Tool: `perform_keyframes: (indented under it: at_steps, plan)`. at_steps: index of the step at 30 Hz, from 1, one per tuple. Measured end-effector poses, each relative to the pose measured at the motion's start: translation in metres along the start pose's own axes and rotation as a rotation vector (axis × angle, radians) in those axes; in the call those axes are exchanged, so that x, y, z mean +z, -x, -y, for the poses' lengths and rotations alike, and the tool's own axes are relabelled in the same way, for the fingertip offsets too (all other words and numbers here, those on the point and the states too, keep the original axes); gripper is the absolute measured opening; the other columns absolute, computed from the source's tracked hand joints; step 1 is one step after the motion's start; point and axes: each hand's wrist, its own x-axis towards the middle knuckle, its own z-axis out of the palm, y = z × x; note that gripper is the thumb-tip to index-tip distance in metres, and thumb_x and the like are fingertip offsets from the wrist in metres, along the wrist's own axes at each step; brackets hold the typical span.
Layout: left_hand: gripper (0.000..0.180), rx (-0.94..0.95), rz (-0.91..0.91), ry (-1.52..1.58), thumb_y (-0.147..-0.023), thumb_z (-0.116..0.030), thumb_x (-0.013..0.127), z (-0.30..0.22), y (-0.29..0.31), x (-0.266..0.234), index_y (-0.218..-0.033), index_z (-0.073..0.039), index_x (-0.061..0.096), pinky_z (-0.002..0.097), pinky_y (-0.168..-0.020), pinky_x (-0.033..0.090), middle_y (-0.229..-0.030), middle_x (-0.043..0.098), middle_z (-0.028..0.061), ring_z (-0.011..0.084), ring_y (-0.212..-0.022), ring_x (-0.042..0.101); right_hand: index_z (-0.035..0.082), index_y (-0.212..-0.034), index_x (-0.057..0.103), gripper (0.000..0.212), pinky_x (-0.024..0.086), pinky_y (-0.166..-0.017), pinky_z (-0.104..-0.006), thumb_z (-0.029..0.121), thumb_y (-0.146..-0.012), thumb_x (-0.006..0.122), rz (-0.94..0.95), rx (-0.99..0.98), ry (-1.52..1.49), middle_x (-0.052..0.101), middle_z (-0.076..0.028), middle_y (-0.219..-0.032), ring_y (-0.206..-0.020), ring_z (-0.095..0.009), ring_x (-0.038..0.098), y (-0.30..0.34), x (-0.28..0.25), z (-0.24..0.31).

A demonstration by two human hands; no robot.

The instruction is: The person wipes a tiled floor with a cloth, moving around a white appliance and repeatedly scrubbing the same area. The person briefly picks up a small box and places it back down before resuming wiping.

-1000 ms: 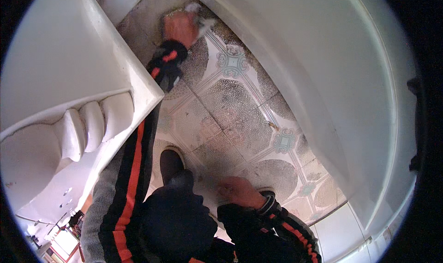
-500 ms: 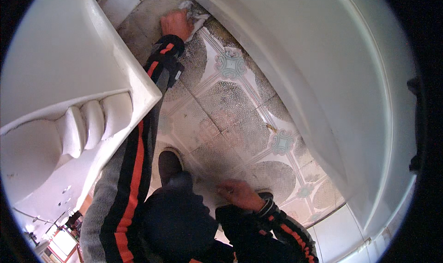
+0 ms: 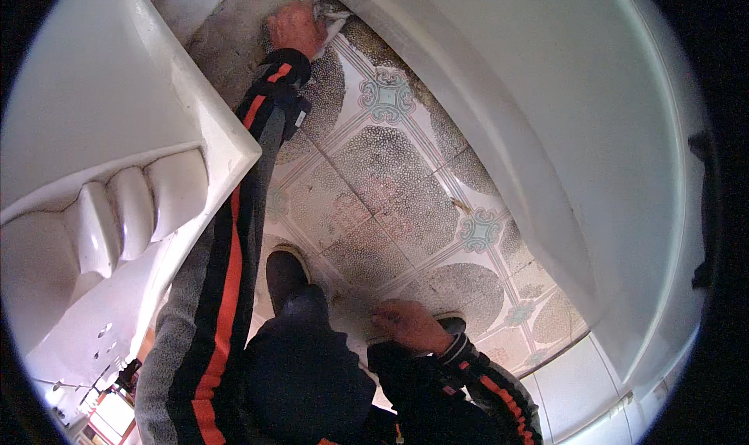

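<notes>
Fingers of the left hand (image 3: 295, 28) curl down over a pale cloth (image 3: 331, 17), pressing it onto the floor (image 3: 390, 179) at the far end of the gap; the grip looks closed on the cloth, though the fingertips themselves are hidden beneath the knuckles. The cloth lies bunched at the top of the view, just where the floor meets the base of the white tub (image 3: 562, 109), and part of it sticks out to the right of the hand, touching the tub's lower edge.

Behind the hand, the left sleeve (image 3: 234, 242) runs back down the picture, dark with an orange stripe and a grey outer side, stretched out nearly straight.

Lower down, the right hand (image 3: 407, 325) rests flat on the floor with its fingers spread slightly and pointing left, holding nothing. Its sleeve (image 3: 468, 382) is dark with an orange stripe too.

The floor is patterned tile, with dotted round medallions and pale teal ornaments at the crossings, grimy and stained in places. A dark shoe (image 3: 287, 277) stands on it just left of the right hand.

On the left rises a white sink (image 3: 133, 156) with a ribbed moulding on its side, close beside the left sleeve. The tub's curved wall fills the right side.
</notes>
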Motion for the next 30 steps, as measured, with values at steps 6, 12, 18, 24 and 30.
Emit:
perform_keyframes:
  at_steps: [6,12,18,24,30]
  plan:
    - [0.038,0.227,-0.005,0.207,-0.075,-0.028,0.073,-0.028,0.055,-0.023,-0.108,-0.008,0.068,0.0521,-0.08,0.045,-0.098,0.066,0.0138,0.0338,-0.097,0.064,0.005,-0.115,0.069,0.035,0.054,-0.083,-0.0436,0.033,-0.095,0.063,-0.066,-0.146,0.013,0.071,-0.02,-0.104,-0.092,-0.036,0.069,-0.008,0.012,0.008]
    - [0.03,0.077,-0.018,-0.007,-0.079,-0.03,0.071,-0.015,0.026,-0.022,-0.099,-0.007,0.071,0.0514,-0.083,0.048,-0.094,0.068,0.0196,0.037,-0.09,0.065,0.002,-0.117,0.068,0.032,0.054,-0.083,-0.0376,0.026,-0.095,0.065,-0.005,-0.106,0.036,0.071,-0.018,-0.101,-0.091,-0.027,0.069,-0.004,0.004,-0.001]
    - [0.03,-0.074,0.038,-0.028,-0.078,-0.031,0.073,-0.017,0.015,-0.016,-0.095,-0.007,0.073,0.0506,-0.081,0.053,-0.087,0.069,0.021,0.0392,-0.083,0.067,0.002,-0.116,0.068,0.032,0.053,-0.083,-0.0377,0.026,-0.096,0.065,-0.045,-0.075,-0.034,0.071,-0.018,-0.1,-0.09,-0.025,0.069,0.0,0.004,-0.004]
    - [0.023,0.134,-0.037,0.063,-0.076,-0.024,0.073,-0.018,0.039,-0.024,-0.091,-0.008,0.069,0.0521,-0.076,0.048,-0.087,0.068,0.0144,0.0362,-0.086,0.065,0.003,-0.117,0.068,0.032,0.052,-0.086,-0.0397,0.027,-0.096,0.063,0.016,-0.084,0.045,0.07,-0.018,-0.102,-0.092,-0.03,0.068,-0.004,0.003,-0.003]
    - [0.022,-0.127,0.057,0.104,-0.077,-0.024,0.072,-0.028,0.024,-0.02,-0.092,-0.008,0.069,0.0507,-0.071,0.05,-0.087,0.067,0.0162,0.0376,-0.081,0.066,0.004,-0.117,0.067,0.032,0.051,-0.087,-0.0407,0.027,-0.096,0.063,-0.017,-0.1,0.031,0.07,-0.019,-0.104,-0.095,-0.032,0.067,-0.002,0.003,-0.003]
